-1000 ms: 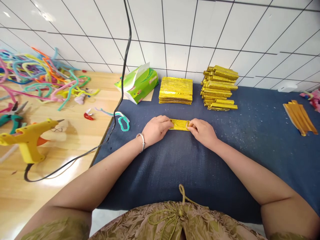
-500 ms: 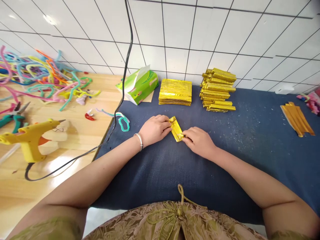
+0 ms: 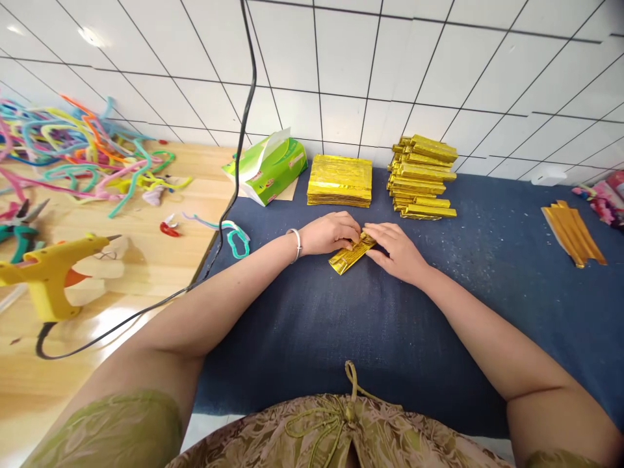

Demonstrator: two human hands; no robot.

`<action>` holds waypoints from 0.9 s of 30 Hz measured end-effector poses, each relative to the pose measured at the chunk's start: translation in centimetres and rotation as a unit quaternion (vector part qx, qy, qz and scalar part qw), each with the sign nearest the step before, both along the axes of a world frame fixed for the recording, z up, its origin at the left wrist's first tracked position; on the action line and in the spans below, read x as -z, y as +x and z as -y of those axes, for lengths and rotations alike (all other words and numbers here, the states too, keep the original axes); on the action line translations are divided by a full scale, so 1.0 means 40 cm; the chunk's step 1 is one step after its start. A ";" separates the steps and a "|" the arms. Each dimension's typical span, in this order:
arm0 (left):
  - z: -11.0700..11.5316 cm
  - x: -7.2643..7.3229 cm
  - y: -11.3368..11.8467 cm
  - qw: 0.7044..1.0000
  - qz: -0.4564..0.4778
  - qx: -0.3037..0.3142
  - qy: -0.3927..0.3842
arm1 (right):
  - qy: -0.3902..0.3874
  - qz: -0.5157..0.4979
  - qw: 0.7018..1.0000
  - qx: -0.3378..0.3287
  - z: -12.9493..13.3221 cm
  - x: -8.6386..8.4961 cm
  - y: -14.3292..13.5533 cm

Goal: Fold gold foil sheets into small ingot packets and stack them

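While your left hand (image 3: 330, 233) pinches the gold paper (image 3: 344, 260) lying between both hands, your right hand (image 3: 398, 252) curves around one end; how tightly, I can't tell. Press softly and line up the edges so creases come out straight. Beyond your hands sit a flat gold stack (image 3: 340, 177) and some gold strips (image 3: 423, 174).

Gold stacks (image 3: 340, 179) on blue cloth (image 3: 292, 338)
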State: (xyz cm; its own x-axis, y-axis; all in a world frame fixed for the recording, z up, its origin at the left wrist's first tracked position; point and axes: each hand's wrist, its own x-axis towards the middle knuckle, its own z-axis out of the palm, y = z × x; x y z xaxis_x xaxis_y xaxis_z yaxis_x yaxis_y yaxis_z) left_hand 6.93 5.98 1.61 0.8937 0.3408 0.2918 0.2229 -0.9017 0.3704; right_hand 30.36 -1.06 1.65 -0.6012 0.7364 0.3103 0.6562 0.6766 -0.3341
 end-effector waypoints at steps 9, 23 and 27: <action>0.095 -0.002 -0.041 0.995 -0.059 -0.051 0.061 | -0.059 0.134 0.989 -0.023 -0.001 -0.028 0.011; 0.231 0.001 -0.129 0.980 -0.073 -0.148 0.110 | -0.039 0.076 0.996 -0.001 -0.016 0.010 0.022; 0.210 0.004 -0.129 0.975 -0.072 -0.171 0.125 | -0.028 0.004 0.999 0.017 -0.013 0.031 0.019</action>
